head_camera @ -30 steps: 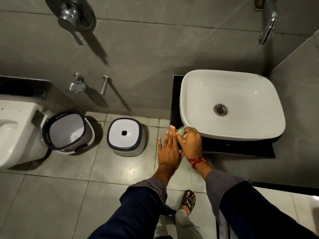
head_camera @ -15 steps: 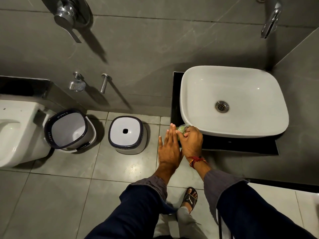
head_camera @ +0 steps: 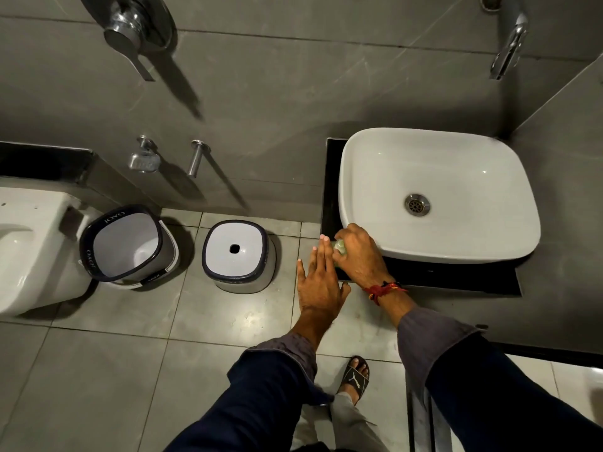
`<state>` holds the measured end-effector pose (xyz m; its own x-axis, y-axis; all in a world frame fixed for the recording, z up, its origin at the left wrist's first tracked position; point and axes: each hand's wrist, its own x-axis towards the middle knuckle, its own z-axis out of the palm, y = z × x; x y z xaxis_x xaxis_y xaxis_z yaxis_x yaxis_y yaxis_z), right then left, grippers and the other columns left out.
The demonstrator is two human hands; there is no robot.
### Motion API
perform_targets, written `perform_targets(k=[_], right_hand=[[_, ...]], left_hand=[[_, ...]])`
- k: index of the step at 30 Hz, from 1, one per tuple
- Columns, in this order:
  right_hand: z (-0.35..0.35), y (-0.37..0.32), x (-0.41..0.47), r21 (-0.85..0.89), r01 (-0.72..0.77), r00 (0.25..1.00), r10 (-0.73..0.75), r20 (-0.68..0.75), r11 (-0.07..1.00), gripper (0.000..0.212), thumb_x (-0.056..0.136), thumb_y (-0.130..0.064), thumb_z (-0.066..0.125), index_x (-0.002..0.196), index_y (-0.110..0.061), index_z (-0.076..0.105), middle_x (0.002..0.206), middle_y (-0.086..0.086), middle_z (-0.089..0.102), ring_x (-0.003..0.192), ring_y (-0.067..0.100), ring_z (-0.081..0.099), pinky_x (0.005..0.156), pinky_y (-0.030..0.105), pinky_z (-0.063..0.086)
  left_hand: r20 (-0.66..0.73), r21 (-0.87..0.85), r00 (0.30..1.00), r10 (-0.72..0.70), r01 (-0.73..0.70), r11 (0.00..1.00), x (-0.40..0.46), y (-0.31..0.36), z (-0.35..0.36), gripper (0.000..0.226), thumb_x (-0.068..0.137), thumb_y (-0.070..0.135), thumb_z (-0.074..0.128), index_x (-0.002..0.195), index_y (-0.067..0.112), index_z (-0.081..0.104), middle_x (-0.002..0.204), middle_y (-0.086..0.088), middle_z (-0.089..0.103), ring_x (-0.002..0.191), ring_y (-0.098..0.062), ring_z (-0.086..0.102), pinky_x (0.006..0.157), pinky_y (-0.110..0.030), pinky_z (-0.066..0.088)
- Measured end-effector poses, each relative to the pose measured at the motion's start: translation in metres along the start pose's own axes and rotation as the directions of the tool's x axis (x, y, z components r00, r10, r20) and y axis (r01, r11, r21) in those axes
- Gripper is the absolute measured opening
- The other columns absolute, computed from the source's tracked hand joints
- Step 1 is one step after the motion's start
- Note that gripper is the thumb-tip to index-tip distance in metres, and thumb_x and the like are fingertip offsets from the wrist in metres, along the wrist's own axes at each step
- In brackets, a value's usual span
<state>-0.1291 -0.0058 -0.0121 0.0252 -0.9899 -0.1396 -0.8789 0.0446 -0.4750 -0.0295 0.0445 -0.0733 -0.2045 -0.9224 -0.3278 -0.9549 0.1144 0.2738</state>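
My right hand [head_camera: 359,256] curls round a small pale green bottle [head_camera: 339,246] at the front left corner of the black counter [head_camera: 456,278], just beside the white basin [head_camera: 437,194]. Most of the bottle is hidden under the fingers. My left hand [head_camera: 321,278] is held out flat with straight fingers right next to the bottle, its fingertips level with it; contact between them cannot be made out.
A white bucket [head_camera: 127,243] and an upturned white stool [head_camera: 238,256] stand on the tiled floor to the left. A white toilet [head_camera: 29,249] is at far left. Taps [head_camera: 509,47] stick out of the grey wall. My sandalled foot [head_camera: 355,376] is below.
Both hands stay at the counter corner with the bottle. The camera has shifted slightly; the hands have barely moved.
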Motion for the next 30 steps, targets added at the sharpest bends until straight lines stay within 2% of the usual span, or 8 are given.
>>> perform_targets(k=[3, 7, 14, 18, 20, 24, 26, 30], right_hand=[[0.002, 0.006, -0.003, -0.041, 0.038, 0.998, -0.036, 0.046, 0.998, 0.03, 0.089, -0.025, 0.068, 0.111, -0.005, 0.067, 0.112, 0.014, 0.066, 0.101, 0.027, 0.063, 0.085, 0.032, 0.052], [0.002, 0.01, -0.003, -0.055, 0.04, 0.998, -0.037, 0.056, 0.998, 0.023, 0.087, -0.022, 0.069, 0.101, -0.004, 0.067, 0.106, 0.014, 0.065, 0.092, 0.027, 0.064, 0.076, 0.032, 0.051], [0.009, -0.002, -0.008, -0.113, -0.047, 0.999, 0.047, -0.001, 0.992, 0.028, 0.094, -0.02, 0.06, 0.114, 0.0, 0.062, 0.117, 0.019, 0.062, 0.101, 0.032, 0.065, 0.088, 0.038, 0.056], [0.01, -0.006, -0.013, -0.031, -0.109, 0.993, 0.108, -0.038, 0.994, 0.031, 0.095, -0.022, 0.059, 0.117, 0.0, 0.06, 0.119, 0.018, 0.062, 0.106, 0.032, 0.063, 0.092, 0.04, 0.056], [0.009, -0.005, -0.016, 0.046, -0.141, 0.988, 0.144, -0.056, 0.989, 0.031, 0.092, -0.023, 0.063, 0.116, -0.002, 0.06, 0.115, 0.017, 0.064, 0.105, 0.032, 0.063, 0.089, 0.04, 0.056], [0.002, 0.001, -0.033, 0.217, -0.216, 0.955, 0.252, -0.154, 0.952, 0.05, 0.084, -0.033, 0.074, 0.125, -0.009, 0.059, 0.114, 0.012, 0.069, 0.098, 0.029, 0.067, 0.085, 0.042, 0.059], [0.002, 0.002, -0.04, 0.251, -0.198, 0.939, 0.257, -0.23, 0.948, 0.043, 0.086, -0.032, 0.071, 0.123, -0.012, 0.063, 0.113, 0.01, 0.071, 0.093, 0.027, 0.069, 0.084, 0.043, 0.06], [0.0, -0.003, -0.043, 0.332, -0.214, 0.915, 0.307, -0.262, 0.919, 0.026, 0.09, -0.025, 0.069, 0.112, -0.011, 0.072, 0.104, 0.01, 0.076, 0.092, 0.025, 0.072, 0.085, 0.041, 0.06]], left_hand=[[-0.001, 0.024, 1.0, -0.007, 0.007, 1.0, -0.002, 0.0, 0.003, 0.107, 0.095, 0.064, 0.052, 0.159, 0.014, -0.018, 0.169, -0.005, -0.022, 0.158, -0.026, -0.006, 0.127, -0.056, 0.014], [-0.01, 0.034, 1.0, -0.005, 0.005, 0.999, -0.002, 0.002, 0.005, 0.109, 0.095, 0.066, 0.051, 0.159, 0.013, -0.02, 0.169, -0.005, -0.023, 0.158, -0.025, -0.008, 0.127, -0.056, 0.013], [-0.02, 0.01, 1.0, 0.006, -0.006, 1.0, 0.0, 0.0, 0.006, 0.106, 0.094, 0.072, 0.043, 0.16, 0.012, -0.016, 0.169, -0.006, -0.022, 0.158, -0.024, -0.011, 0.128, -0.054, 0.01], [0.004, 0.002, 1.0, 0.001, -0.001, 1.0, 0.0, 0.003, 0.006, 0.105, 0.095, 0.068, 0.045, 0.16, 0.011, -0.014, 0.169, -0.008, -0.023, 0.158, -0.026, -0.012, 0.127, -0.056, 0.011], [0.003, -0.015, 1.0, -0.005, 0.005, 1.0, -0.001, 0.004, 0.006, 0.104, 0.095, 0.066, 0.047, 0.16, 0.011, -0.014, 0.169, -0.008, -0.023, 0.158, -0.026, -0.011, 0.126, -0.056, 0.014], [-0.012, -0.027, 1.0, -0.018, 0.018, 0.999, -0.003, 0.005, 0.007, 0.106, 0.095, 0.065, 0.05, 0.16, 0.011, -0.015, 0.169, -0.007, -0.022, 0.158, -0.025, -0.01, 0.126, -0.055, 0.015], [-0.016, -0.06, 1.0, -0.027, 0.026, 0.998, -0.002, 0.006, 0.006, 0.11, 0.094, 0.063, 0.055, 0.159, 0.012, -0.017, 0.17, -0.007, -0.021, 0.158, -0.025, -0.008, 0.127, -0.055, 0.015], [-0.044, -0.094, 0.998, -0.037, 0.033, 0.995, -0.002, 0.006, 0.008, 0.112, 0.093, 0.059, 0.06, 0.159, 0.012, -0.016, 0.17, -0.006, -0.018, 0.159, -0.024, -0.004, 0.127, -0.054, 0.015]])
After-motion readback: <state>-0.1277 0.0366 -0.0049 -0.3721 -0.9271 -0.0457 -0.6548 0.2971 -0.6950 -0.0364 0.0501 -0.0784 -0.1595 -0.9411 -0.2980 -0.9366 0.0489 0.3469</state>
